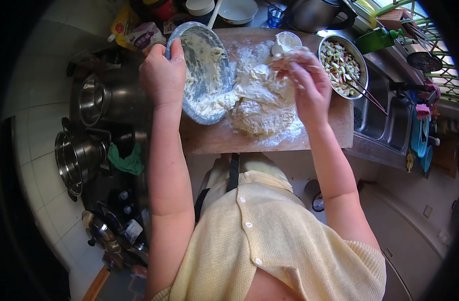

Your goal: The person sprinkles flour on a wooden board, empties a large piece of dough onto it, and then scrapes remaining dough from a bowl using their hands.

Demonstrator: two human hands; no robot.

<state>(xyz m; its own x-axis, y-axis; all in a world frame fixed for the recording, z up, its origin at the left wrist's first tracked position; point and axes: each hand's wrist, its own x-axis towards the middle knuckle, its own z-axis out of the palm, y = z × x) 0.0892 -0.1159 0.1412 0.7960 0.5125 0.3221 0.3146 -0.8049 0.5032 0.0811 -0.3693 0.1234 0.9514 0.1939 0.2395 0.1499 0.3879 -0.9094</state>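
Note:
My left hand (164, 71) grips the rim of a grey bowl (175, 32), which is tilted towards the dough. Wet dough coats the bowl's inside, and a thick strand hangs over its right edge onto the board. There it joins a large, soft, floury mound of dough (265, 113) on the wooden board (214, 141). Above the mound's right side is my right hand (306, 77), with sticky dough on its loosely bent, parted fingers. Just behind those fingers stands a white cup (286, 40) holding flour. Loose flour lies around the mound.
A metal bowl of chopped pieces (343, 67) with chopsticks (368, 96) stands at right, beside the sink (372, 116). Behind the board are a kettle (312, 15), a blue glass (275, 17) and a white bowl (237, 11). Metal pots (69, 161) stand at left.

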